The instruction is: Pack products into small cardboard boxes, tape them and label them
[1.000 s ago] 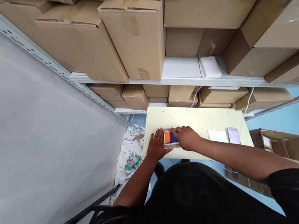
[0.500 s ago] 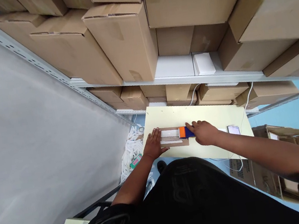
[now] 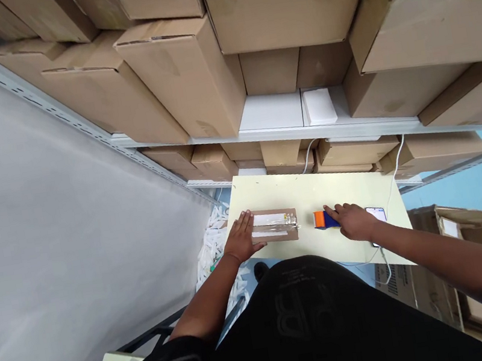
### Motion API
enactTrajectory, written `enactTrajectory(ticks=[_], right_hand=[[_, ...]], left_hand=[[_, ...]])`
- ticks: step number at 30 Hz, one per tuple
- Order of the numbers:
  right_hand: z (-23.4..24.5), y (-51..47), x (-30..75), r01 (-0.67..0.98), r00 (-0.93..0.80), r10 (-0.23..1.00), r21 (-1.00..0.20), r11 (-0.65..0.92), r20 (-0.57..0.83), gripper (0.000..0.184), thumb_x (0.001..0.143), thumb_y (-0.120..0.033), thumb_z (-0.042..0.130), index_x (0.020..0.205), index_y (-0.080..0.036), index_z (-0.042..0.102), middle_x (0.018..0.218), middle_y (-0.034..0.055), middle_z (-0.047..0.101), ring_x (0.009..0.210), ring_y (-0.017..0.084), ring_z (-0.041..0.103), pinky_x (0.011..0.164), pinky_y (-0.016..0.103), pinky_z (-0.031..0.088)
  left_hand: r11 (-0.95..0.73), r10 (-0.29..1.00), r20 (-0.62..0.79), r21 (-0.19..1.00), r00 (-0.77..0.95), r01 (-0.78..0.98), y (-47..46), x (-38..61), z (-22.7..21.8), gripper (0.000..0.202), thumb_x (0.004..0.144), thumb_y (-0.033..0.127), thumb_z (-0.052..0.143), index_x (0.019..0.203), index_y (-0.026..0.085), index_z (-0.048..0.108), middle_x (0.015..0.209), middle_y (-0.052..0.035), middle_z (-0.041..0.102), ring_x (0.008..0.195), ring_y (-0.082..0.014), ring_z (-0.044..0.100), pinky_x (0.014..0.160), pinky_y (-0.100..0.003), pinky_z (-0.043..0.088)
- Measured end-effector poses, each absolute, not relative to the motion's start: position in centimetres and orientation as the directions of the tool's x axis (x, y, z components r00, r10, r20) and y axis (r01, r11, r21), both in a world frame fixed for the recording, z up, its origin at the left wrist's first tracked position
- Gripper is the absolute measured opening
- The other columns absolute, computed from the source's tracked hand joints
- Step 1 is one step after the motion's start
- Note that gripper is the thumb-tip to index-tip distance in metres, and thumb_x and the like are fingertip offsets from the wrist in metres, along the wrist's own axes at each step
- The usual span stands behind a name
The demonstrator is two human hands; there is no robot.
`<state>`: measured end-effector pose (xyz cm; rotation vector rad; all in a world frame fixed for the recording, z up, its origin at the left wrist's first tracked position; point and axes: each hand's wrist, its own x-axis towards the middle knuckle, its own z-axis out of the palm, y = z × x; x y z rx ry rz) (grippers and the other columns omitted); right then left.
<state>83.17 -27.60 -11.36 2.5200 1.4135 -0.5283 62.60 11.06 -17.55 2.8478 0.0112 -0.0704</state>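
A flat brown cardboard package (image 3: 276,238) lies on the pale yellow table, with clear tape along its top and a crumpled tape end at its right. White strips, perhaps paper, show under the tape. My left hand (image 3: 240,238) rests on the package's left end, fingers stretched out and the thumb along the near side. To the right, apart from the package, my right hand (image 3: 353,220) grips an orange and blue tape dispenser (image 3: 330,219), its index finger laid along the top. The palm hides the dispenser's right part.
A phone (image 3: 376,214) lies just beyond my right hand, with a white cable (image 3: 394,171) nearby. Shelves full of cardboard boxes (image 3: 179,80) rise behind the table (image 3: 269,185). White scraps (image 3: 214,239) cover the floor at left; an opened carton (image 3: 472,229) stands at right.
My right hand has moved right with the tape dispenser, away from the package. The package's right end, with its loose tape end, now shows. My left hand stays on the package.
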Motion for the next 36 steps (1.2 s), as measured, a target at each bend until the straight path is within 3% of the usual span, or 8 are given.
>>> enactTrajectory(ticks=[9,13,16,20,23,29,33,36], right_hand=[[-14.6,-18.3,81.9,0.759,0.479,0.643,-0.087,-0.646,-0.598,0.09,0.069,-0.021,0.074,0.153,-0.018,0.042,0.122,0.0186,0.065,0.106,0.033,0.067,0.085,0.042,0.05],[-15.7,-18.8,81.7,0.66,0.485,0.518,-0.095,-0.746,-0.705,0.058,0.061,-0.02,0.078,0.119,-0.017,0.068,0.099,0.0116,0.072,0.093,0.033,0.072,0.075,0.039,0.052],[-16.0,-21.8,81.2,0.575,0.498,0.457,-0.114,-0.81,-0.737,0.042,0.069,-0.023,0.073,0.111,-0.016,0.068,0.09,0.0092,0.072,0.083,0.027,0.073,0.066,0.031,0.05],[-16.8,-25.7,80.3,0.293,0.631,0.347,-0.201,-0.935,-0.694,0.042,0.086,-0.029,0.058,0.124,-0.012,0.059,0.091,0.0105,0.073,0.075,0.021,0.07,0.059,0.026,0.045],[-18.4,-26.2,79.5,0.074,0.72,0.246,-0.281,-0.957,-0.648,0.038,0.085,-0.03,0.059,0.12,-0.013,0.062,0.089,0.0092,0.073,0.074,0.02,0.07,0.061,0.026,0.046],[-21.3,-23.5,78.5,0.101,0.798,0.233,-0.258,-0.961,-0.556,0.029,0.083,-0.025,0.058,0.106,-0.014,0.072,0.102,0.0121,0.071,0.094,0.024,0.069,0.072,0.027,0.048],[-20.9,-22.8,77.1,0.104,0.859,0.184,-0.19,-0.976,-0.477,0.041,0.085,-0.029,0.056,0.121,-0.013,0.068,0.119,0.0177,0.066,0.11,0.031,0.064,0.084,0.036,0.051],[-19.8,-22.4,75.0,0.126,0.938,0.189,-0.224,-0.967,-0.291,0.054,0.086,-0.027,0.054,0.137,-0.011,0.057,0.134,0.0206,0.06,0.124,0.034,0.057,0.098,0.044,0.048]], left_hand=[[-0.955,-0.007,-0.059,0.295,0.998,0.011,11.1,62.7,-17.7,0.111,0.083,0.074,0.063,0.164,0.012,0.019,0.17,-0.0192,0.019,0.159,-0.0358,0.012,0.127,-0.053,0.02],[-0.952,-0.007,-0.038,0.307,0.999,0.005,11.1,62.6,-17.8,0.113,0.082,0.074,0.063,0.164,0.011,0.018,0.17,-0.0201,0.02,0.159,-0.0355,0.012,0.127,-0.053,0.022],[-0.945,-0.007,-0.025,0.328,1.0,0.002,11.2,62.6,-17.8,0.113,0.081,0.075,0.064,0.164,0.012,0.019,0.169,-0.02,0.022,0.158,-0.0358,0.014,0.127,-0.053,0.022],[-0.943,-0.012,-0.029,0.332,0.999,-0.002,11.3,62.6,-17.8,0.112,0.082,0.076,0.063,0.163,0.012,0.02,0.169,-0.0199,0.021,0.158,-0.0357,0.014,0.127,-0.053,0.022],[-0.942,-0.012,-0.038,0.335,0.999,0.002,11.4,62.5,-17.7,0.111,0.083,0.077,0.06,0.163,0.011,0.02,0.169,-0.0205,0.021,0.158,-0.0354,0.014,0.127,-0.053,0.021],[-0.934,-0.02,-0.037,0.357,0.999,-0.006,11.4,62.6,-17.7,0.109,0.084,0.075,0.06,0.163,0.011,0.021,0.169,-0.02,0.021,0.158,-0.0357,0.013,0.127,-0.053,0.022],[-0.91,-0.031,-0.035,0.414,0.999,-0.014,11.8,62.4,-17.7,0.113,0.081,0.069,0.069,0.164,0.012,0.017,0.17,-0.0204,0.018,0.159,-0.037,0.011,0.127,-0.056,0.021],[-0.853,-0.02,-0.003,0.522,1.0,-0.015,12.7,61.5,-17.9,0.112,0.081,0.056,0.073,0.165,0.017,0.01,0.172,-0.017,0.013,0.159,-0.0362,0.01,0.127,-0.057,0.022]])
